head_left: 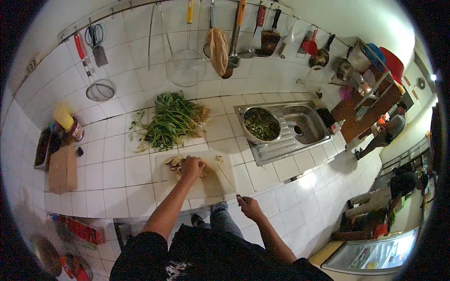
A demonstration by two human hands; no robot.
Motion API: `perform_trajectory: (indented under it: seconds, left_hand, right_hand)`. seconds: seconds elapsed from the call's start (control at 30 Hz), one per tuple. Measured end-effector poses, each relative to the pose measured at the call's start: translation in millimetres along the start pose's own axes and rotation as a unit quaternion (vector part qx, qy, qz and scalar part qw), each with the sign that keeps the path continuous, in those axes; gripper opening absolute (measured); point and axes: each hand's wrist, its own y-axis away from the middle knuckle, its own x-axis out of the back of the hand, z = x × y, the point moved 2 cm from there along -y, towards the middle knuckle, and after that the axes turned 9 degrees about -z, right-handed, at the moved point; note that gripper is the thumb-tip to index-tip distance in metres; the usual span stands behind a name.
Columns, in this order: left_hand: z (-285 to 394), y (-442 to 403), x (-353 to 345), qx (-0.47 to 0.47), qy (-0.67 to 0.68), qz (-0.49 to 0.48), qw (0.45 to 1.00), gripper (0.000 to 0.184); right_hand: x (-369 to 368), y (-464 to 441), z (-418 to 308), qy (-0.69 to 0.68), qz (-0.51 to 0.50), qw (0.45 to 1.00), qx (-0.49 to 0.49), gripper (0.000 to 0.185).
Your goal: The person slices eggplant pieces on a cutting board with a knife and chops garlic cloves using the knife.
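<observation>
My right hand (251, 207) is closed around the dark handle of a knife (228, 181), whose thin blade points up and left over a white cutting board (215, 190). On the board lies my left hand (193, 167), its fingers drawn together; what they hold, if anything, is hidden. Pale, brownish-edged vegetable pieces (174, 161) are heaped just left of that hand. A few small pale bits (220, 159) rest near the knife tip. Behind the board is a big bunch of leafy greens (171, 122) with its roots towards the right.
A pot of chopped greens (261, 124) stands on the drainboard of a steel sink (304, 136). At the left are a cardboard box (63, 169) and a jar (76, 131). Strainers (186, 68) and ladles hang on the wall. Two other people (391, 129) are at the right.
</observation>
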Motion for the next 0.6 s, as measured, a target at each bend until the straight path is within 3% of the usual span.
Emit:
perform_trajectory:
  seconds: [0.1, 0.23, 0.47, 0.57, 0.6]
  left_hand:
    - [5.9, -3.0, -11.0, 0.006, 0.021, 0.019, 1.0, 0.012]
    - [11.0, 2.7, -2.5, 0.024, 0.041, 0.017, 0.999, 0.013]
    - [10.9, 1.1, -6.4, 0.038, 0.058, 0.031, 0.997, 0.01]
    - [12.7, 3.3, -5.9, 0.04, 0.043, 0.043, 0.997, 0.008]
    - [13.8, 2.1, -5.5, 0.04, 0.026, 0.039, 0.998, 0.008]
  right_hand:
    - [-2.5, -11.5, -23.9, -0.119, -0.055, 0.99, -0.057, 0.057]
    - [-15.0, -35.6, -20.3, -0.048, -0.1, 0.993, -0.046, 0.057]
    - [-21.0, -44.6, -25.9, 0.021, -0.039, 0.994, 0.099, 0.057]
    - [-21.9, -49.4, -26.1, 0.054, -0.053, 0.993, 0.092, 0.058]
    - [-23.1, -52.7, -27.2, 0.098, -0.074, 0.991, 0.048, 0.049]
